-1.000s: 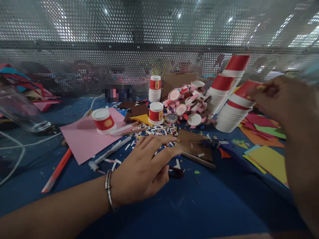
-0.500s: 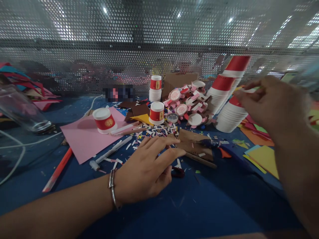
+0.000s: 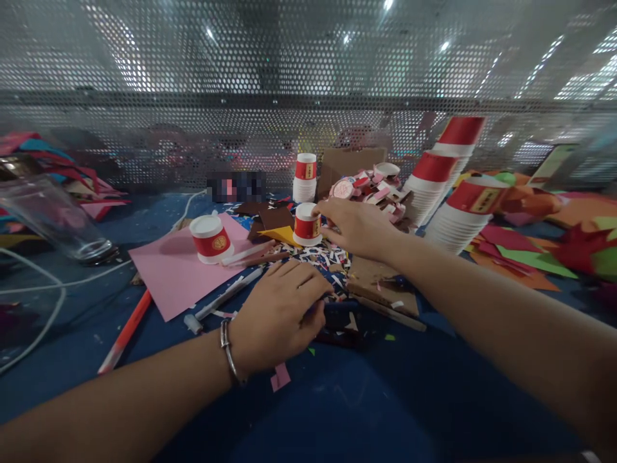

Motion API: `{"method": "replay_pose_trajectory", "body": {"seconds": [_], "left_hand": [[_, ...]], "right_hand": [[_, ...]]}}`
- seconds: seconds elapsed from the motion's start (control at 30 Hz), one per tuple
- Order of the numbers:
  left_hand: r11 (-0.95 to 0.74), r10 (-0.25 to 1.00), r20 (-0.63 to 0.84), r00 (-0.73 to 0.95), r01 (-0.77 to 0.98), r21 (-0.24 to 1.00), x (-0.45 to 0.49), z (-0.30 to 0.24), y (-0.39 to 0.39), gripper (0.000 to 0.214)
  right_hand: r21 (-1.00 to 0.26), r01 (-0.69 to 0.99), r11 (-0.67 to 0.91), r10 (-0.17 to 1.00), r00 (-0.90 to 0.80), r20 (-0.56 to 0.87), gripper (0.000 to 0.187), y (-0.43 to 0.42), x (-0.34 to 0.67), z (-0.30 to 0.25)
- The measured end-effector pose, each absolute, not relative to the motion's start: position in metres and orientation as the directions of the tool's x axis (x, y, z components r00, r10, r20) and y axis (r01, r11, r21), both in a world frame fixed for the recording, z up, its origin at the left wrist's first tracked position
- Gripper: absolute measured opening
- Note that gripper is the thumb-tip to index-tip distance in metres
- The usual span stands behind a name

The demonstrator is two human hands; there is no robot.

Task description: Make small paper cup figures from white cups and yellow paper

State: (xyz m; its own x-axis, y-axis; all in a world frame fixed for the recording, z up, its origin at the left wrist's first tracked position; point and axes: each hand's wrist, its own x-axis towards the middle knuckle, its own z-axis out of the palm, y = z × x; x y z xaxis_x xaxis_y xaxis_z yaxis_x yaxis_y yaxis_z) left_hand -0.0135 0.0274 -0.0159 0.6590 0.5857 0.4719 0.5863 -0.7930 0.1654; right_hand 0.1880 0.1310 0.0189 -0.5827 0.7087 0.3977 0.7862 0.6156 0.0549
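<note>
My right hand [image 3: 359, 226] reaches in from the right with thumb and index finger apart. Its fingertips meet the right side of a red and white paper cup [image 3: 303, 222] standing upside down. Nothing shows in its grasp. Low over the table, my left hand [image 3: 282, 315], with a metal bangle at the wrist, has its fingers bent down and closed; whatever may be inside is hidden. Beside its fingertips lies a dark object [image 3: 340, 325], too shadowed to identify. A small folded pink paper piece [image 3: 280, 378] lies below that hand.
A second upturned cup [image 3: 211, 241] sits on pink paper [image 3: 166, 273]. Leaning cup stacks [image 3: 456, 222] and a pile of cut cup pieces [image 3: 373, 186] stand right of centre. Paper scraps, pens, brown cardboard [image 3: 383, 283], coloured paper [image 3: 511, 251] and a glass jar [image 3: 62, 225] surround them.
My right hand has swung left from the right-hand cup stack to the middle cup. My left hand's fingers have curled in from a more stretched pose. The pink piece below it now shows.
</note>
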Motion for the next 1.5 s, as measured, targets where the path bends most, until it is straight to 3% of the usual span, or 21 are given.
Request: {"method": "replay_pose_trajectory", "body": {"seconds": [0.27, 0.5, 0.6, 0.7, 0.77, 0.87, 1.03, 1.17, 1.33, 1.5], "left_hand": [[-0.767, 0.613, 0.562, 0.556, 0.59, 0.253, -0.016, -0.02, 0.035, 0.025], [-0.638, 0.679, 0.702, 0.217, 0.647, 0.417, -0.02, -0.021, 0.039, 0.072], [-0.647, 0.632, 0.732, 0.254, 0.694, 0.317, -0.021, -0.022, 0.043, 0.082], [-0.676, 0.602, 0.71, 0.366, 0.706, 0.21, -0.021, -0.022, 0.048, 0.067], [-0.678, 0.604, 0.706, 0.37, 0.704, 0.211, -0.022, -0.021, 0.051, 0.054], [-0.651, 0.608, 0.758, 0.237, 0.695, 0.306, -0.025, -0.018, 0.054, 0.047], [-0.596, 0.683, 0.73, 0.002, 0.579, 0.556, -0.03, -0.017, 0.056, 0.054], [-0.594, 0.768, 0.64, -0.015, 0.357, 0.721, -0.027, -0.022, 0.061, 0.054], [-0.519, 0.851, 0.525, -0.003, 0.147, 0.842, -0.023, -0.023, 0.063, 0.05], [-0.379, 0.925, 0.379, -0.031, -0.012, 0.925, -0.02, -0.021, 0.058, 0.039]], "right_hand": [[0.034, 0.788, 0.615, 0.719, -0.577, 0.387, 0.013, 0.133, 0.18, 0.014], [0.055, 0.751, 0.658, 0.662, -0.612, 0.433, 0.011, 0.088, 0.185, 0.026], [0.063, 0.656, 0.752, 0.571, -0.697, 0.434, 0.012, 0.064, 0.185, 0.025], [0.061, 0.565, 0.823, 0.482, -0.75, 0.452, 0.013, 0.048, 0.185, 0.02], [0.04, 0.533, 0.845, 0.455, -0.756, 0.47, 0.015, 0.043, 0.185, 0.016], [-0.018, 0.545, 0.838, 0.495, -0.747, 0.444, 0.018, 0.036, 0.187, 0.011], [-0.022, 0.597, 0.802, 0.589, -0.783, 0.199, 0.017, 0.028, 0.192, 0.004], [-0.103, 0.62, 0.778, 0.627, -0.777, 0.056, 0.015, 0.025, 0.195, 0.001], [-0.166, 0.62, 0.767, 0.628, -0.779, -0.01, 0.017, 0.02, 0.194, 0.001], [-0.112, 0.619, 0.777, 0.619, -0.784, -0.045, 0.014, 0.015, 0.189, 0.001]]}}
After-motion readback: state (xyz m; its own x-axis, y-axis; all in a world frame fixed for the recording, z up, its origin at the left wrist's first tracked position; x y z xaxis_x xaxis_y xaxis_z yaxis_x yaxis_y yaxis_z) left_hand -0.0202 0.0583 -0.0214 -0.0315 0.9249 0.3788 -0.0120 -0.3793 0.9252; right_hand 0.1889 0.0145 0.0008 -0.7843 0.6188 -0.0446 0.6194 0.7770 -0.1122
